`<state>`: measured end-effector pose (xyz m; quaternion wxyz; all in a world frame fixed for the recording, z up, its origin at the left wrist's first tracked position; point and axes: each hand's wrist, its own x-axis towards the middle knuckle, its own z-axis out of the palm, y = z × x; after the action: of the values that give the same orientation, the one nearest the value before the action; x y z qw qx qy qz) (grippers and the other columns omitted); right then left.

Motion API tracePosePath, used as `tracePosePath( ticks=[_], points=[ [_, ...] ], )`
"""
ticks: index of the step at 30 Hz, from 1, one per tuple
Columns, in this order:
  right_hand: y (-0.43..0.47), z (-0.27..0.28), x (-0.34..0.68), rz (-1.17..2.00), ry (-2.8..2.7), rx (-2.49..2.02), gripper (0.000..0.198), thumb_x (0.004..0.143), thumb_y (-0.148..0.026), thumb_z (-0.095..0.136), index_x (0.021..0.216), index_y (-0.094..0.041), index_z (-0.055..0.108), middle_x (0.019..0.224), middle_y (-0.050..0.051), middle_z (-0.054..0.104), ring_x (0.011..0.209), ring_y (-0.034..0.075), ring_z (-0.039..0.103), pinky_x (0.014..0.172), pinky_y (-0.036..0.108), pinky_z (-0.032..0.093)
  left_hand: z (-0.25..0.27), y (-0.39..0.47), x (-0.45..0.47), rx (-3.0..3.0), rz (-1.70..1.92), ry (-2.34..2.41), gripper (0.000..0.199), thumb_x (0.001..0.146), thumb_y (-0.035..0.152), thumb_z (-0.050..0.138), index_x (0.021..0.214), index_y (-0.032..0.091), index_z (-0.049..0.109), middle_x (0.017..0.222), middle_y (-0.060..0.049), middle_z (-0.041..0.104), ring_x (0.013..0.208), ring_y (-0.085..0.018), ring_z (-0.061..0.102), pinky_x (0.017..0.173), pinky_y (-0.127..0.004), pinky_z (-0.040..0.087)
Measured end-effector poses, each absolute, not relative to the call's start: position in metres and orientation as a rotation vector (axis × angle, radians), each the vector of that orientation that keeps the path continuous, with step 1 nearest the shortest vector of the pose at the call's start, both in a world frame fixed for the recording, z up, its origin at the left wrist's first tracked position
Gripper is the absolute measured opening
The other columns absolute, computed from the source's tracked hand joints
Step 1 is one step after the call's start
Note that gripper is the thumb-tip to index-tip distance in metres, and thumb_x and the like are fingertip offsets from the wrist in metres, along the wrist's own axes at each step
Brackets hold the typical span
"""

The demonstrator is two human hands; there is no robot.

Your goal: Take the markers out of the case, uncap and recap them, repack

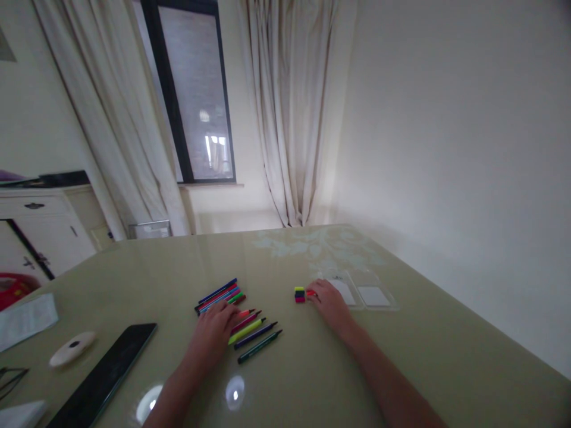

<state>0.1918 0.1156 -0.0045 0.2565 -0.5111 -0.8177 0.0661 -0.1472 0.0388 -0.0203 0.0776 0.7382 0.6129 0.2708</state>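
Note:
My left hand [215, 330] is closed over the rear end of an orange marker [245, 313], whose dark tip points right. Beside it lie uncapped markers in a row: pink [247, 321], yellow-green [246, 331], dark blue [256, 335] and dark green [260, 347]. Just beyond my left fingers is a group of capped markers [220, 294] in blue, red, pink, green and brown. My right hand [328, 300] pinches a small orange-red cap [311, 293]. Touching or very near it is a small stack of yellow, dark and pink caps [299, 295].
A clear plastic case [375, 297] with white inserts lies behind my right hand. On the left are a black tablet or phone [107, 371], a white oval object [72, 349], and a pale folded cloth or paper [27, 321]. A wall borders the table [321, 380] on the right.

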Motion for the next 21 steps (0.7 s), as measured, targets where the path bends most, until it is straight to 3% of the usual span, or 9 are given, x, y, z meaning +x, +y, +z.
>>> tracePosePath(
  ticks=[4, 8, 13, 18, 21],
  points=[
    [0.11, 0.002, 0.187, 0.101, -2.294, -1.486, 0.022, 0.097, -0.013, 0.054, 0.098, -0.02, 0.074, 0.106, 0.008, 0.075, 0.102, 0.022, 0.067, 0.088, 0.03, 0.047, -0.021, 0.039, -0.148, 2.129, 0.802, 1.806, 0.04, 0.1, 0.042, 0.041, 0.102, 0.023, 0.077, 0.108, -0.009, 0.074, 0.104, -0.026, 0.067, 0.097, -0.039, 0.05],
    [0.106, 0.008, 0.19, -0.055, -2.349, -1.563, 0.019, 0.099, -0.019, 0.056, 0.098, -0.02, 0.074, 0.101, 0.009, 0.076, 0.1, 0.026, 0.066, 0.088, 0.035, 0.044, -0.021, 0.039, -0.16, 2.035, 0.859, 2.12, 0.037, 0.097, 0.036, 0.043, 0.114, 0.02, 0.072, 0.115, -0.012, 0.071, 0.109, -0.029, 0.065, 0.099, -0.044, 0.05],
    [0.106, 0.007, 0.19, -0.085, -2.356, -1.604, 0.017, 0.097, -0.017, 0.058, 0.097, -0.019, 0.075, 0.104, 0.009, 0.076, 0.105, 0.027, 0.064, 0.091, 0.037, 0.042, -0.016, 0.036, -0.165, 2.027, 0.651, 2.254, 0.021, 0.095, 0.032, 0.051, 0.104, 0.022, 0.068, 0.107, -0.009, 0.071, 0.105, -0.027, 0.064, 0.095, -0.039, 0.049],
    [0.094, 0.012, 0.177, -0.041, -2.245, -1.477, 0.021, 0.099, -0.022, 0.06, 0.115, -0.02, 0.073, 0.115, 0.01, 0.074, 0.112, 0.028, 0.063, 0.097, 0.04, 0.045, -0.007, 0.036, -0.154, 2.099, 0.601, 2.209, 0.02, 0.096, 0.026, 0.051, 0.099, 0.023, 0.07, 0.109, -0.008, 0.072, 0.107, -0.028, 0.064, 0.096, -0.041, 0.048],
    [0.078, 0.012, 0.155, 0.057, -2.256, -1.225, 0.036, 0.101, -0.031, 0.062, 0.136, -0.02, 0.062, 0.122, 0.01, 0.072, 0.112, 0.025, 0.064, 0.098, 0.037, 0.047, -0.001, 0.034, -0.138, 2.204, 0.783, 2.021, 0.019, 0.095, 0.03, 0.053, 0.099, 0.025, 0.072, 0.11, -0.008, 0.074, 0.109, -0.028, 0.064, 0.098, -0.043, 0.048]
  ],
)
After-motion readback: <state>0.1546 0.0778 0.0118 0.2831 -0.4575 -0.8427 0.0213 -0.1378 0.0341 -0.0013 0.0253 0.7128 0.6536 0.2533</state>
